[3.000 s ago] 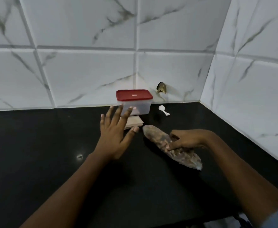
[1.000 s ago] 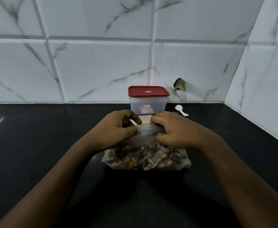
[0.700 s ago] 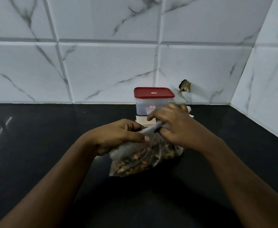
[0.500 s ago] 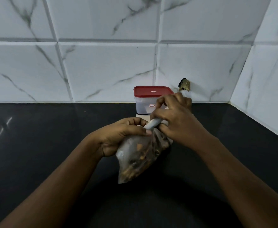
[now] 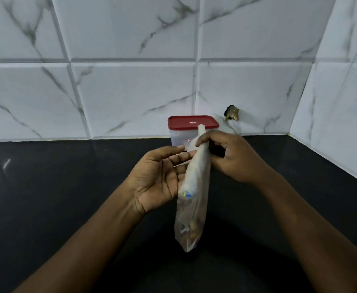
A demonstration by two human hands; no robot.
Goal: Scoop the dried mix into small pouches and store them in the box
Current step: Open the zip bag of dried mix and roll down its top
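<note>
Head view: right hand (image 5: 234, 159) pinched the rolled neck of the mix bag (image 5: 191, 216); left hand (image 5: 158, 180) lay spread at its nine o'clock, box (image 5: 192, 127) at twelve.

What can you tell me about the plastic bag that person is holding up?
The bag is thin, clear, crinkled plastic, long and narrow, hanging nearly upright over the black counter. Its upper part is twisted into a pale rope whose tip pokes above the right hand, which grips it. Brownish dried bits fill the lower part. The open left hand rests against its side.
</note>
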